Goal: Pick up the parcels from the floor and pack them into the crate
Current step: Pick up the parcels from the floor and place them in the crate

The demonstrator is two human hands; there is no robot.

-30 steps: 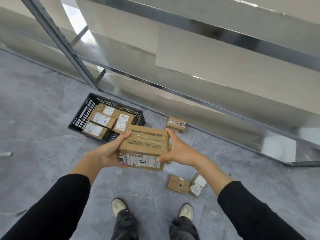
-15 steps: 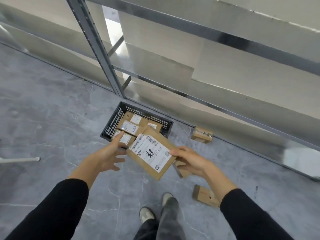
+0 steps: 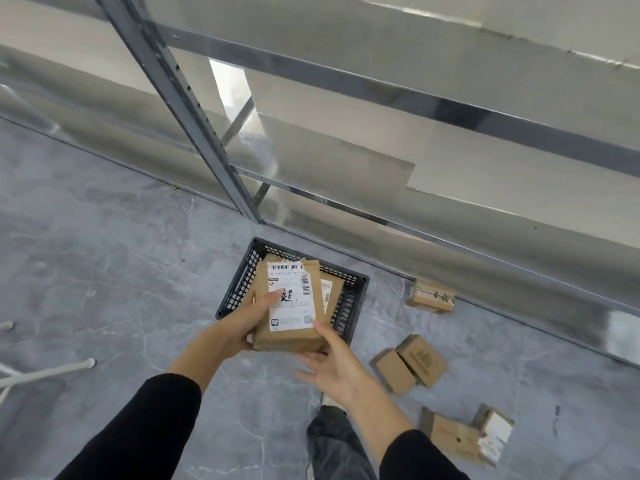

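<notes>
Right in front of me, the person's two black sleeves point(image 3: 145, 427) are reaching forward, and a leg in dark trousers point(image 3: 332, 445) is showing between them. To the right of that leg, two cardboard parcels point(image 3: 450, 436) are lying on the grey floor point(image 3: 104, 271), one propped against the other. A little further out, another pair of parcels point(image 3: 408, 365) is sitting side by side, touching.

The right hand point(image 3: 332, 370) is spreading open with its fingers straight. Its thumb is touching the near right corner of the parcel being carried, and the palm is turning up just under the near edge. The left hand point(image 3: 239, 327) is doing the holding: its thumb is pressing on the white shipping label, and the fingers are curling under the left side. The held parcel point(image 3: 294, 327) is hanging label up in the air, right above the near part of the black lattice crate point(image 3: 239, 285). I cannot tell whether it is touching anything below it.

The crate is standing on the floor beside the foot of the shelving. Inside it, another labelled parcel point(image 3: 330, 289) is peeking out on the right, past the held one. Off to the right, a lone parcel point(image 3: 431, 296) is lying against the shelving base. At the far left, some white metal legs point(image 3: 45, 370) are poking into view. Behind it all, the grey shelving upright point(image 3: 180, 98) is slanting up.
</notes>
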